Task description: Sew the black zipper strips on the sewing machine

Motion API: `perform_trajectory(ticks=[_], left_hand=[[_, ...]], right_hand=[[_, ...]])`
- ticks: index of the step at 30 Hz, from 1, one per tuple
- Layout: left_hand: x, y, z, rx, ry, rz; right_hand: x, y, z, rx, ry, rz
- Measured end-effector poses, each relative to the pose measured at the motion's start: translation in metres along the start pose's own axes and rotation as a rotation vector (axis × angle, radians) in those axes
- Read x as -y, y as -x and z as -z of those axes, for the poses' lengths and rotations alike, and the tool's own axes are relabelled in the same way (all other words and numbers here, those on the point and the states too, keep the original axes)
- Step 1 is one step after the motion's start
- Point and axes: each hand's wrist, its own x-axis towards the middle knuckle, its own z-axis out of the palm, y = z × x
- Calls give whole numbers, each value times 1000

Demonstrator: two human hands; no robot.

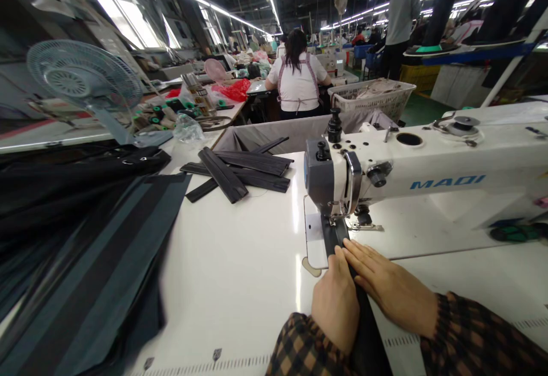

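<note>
A black fabric strip [369, 330] runs from the front of the table up under the presser foot [333, 222] of a white sewing machine [445, 165]. My left hand [336, 302] is closed on the strip's left edge, just in front of the needle area, with its fingertips bent down. Beside it, my right hand [387, 279] lies flat with fingers stretched together, its fingertips touching the strip from the right. The left thumb and the strip's underside are hidden.
Several sewn black strips [244, 170] lie crossed behind the machine head. Dark fabric pieces [94, 262] pile up on the left. A fan [81, 73] stands beyond them. Farther back, a person [299, 76] sits near a white basket [377, 99]. A ruler scale [240, 363] marks the front edge.
</note>
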Motion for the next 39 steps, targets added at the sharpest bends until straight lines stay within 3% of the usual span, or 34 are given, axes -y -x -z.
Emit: perform_trajectory(ticks=[14,28,31,36,39], left_hand=[[1,-19,10,11,26,13],[2,-16,13,44,68,5],[3,-8,14,85,70,-9],[1,24,12,224,84,38],[-3,33,14,241,87,60]], right_hand=[[-2,-15,-8,-89,18,-17],[8,-13,-12,-46,50,-89],[18,2,-11,-50,105,-77],[43,47,-2,-104,212,150],[52,57,1,-170,317,182]])
